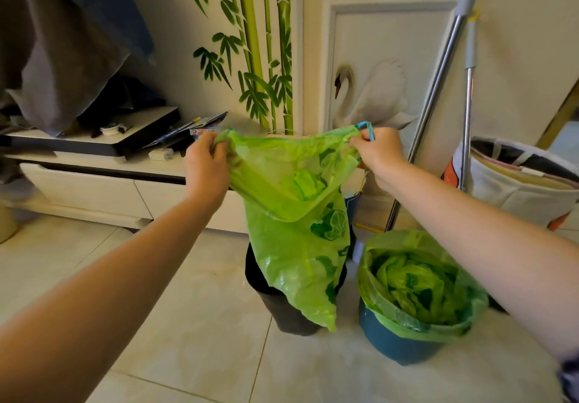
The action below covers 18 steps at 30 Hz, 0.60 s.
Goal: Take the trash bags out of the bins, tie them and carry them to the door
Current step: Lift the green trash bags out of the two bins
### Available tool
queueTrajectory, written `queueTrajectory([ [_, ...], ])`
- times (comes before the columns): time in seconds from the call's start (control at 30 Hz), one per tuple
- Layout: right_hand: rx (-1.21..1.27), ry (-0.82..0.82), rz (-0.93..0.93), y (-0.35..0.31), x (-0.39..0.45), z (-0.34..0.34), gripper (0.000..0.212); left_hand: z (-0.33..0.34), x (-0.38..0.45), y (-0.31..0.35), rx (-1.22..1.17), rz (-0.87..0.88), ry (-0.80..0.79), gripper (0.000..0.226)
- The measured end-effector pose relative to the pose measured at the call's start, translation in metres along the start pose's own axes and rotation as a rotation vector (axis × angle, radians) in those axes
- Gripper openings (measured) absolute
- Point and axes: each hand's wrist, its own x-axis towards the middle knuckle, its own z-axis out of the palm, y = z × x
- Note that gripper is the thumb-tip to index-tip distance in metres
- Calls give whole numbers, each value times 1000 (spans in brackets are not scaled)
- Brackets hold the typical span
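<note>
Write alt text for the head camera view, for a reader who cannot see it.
Two bare hands, left hand and right hand, hold a green trash bag stretched open by its rim above a dark bin on a tiled floor. Beside it, a blue bin is lined with a green bag.

I see bamboo decals (250, 42) on the wall, a swan picture (372, 95) on the panel beside them, two mop poles (438, 89) leaning right, a printed tote bag (517, 189), and a cluttered white cabinet (94, 186) left.

No legible text, pen (180, 129) lettering (too blurred), nothing readable
</note>
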Motion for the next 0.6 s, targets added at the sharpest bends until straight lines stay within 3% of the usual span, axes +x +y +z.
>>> queueTrajectory([
  [0.1, 61, 55, -16, -21, -7, -22, 24, -17, -4, 28, -24, 73, 68, 14],
  [0.27, 154, 54, -81, -56, -38, -52, 13, -46, -15, 64, -71, 121, 98, 14],
  [0.6, 180, -15, -199, -96, -130, -100, 20, -96, -64, 94, -68, 126, 55, 17],
])
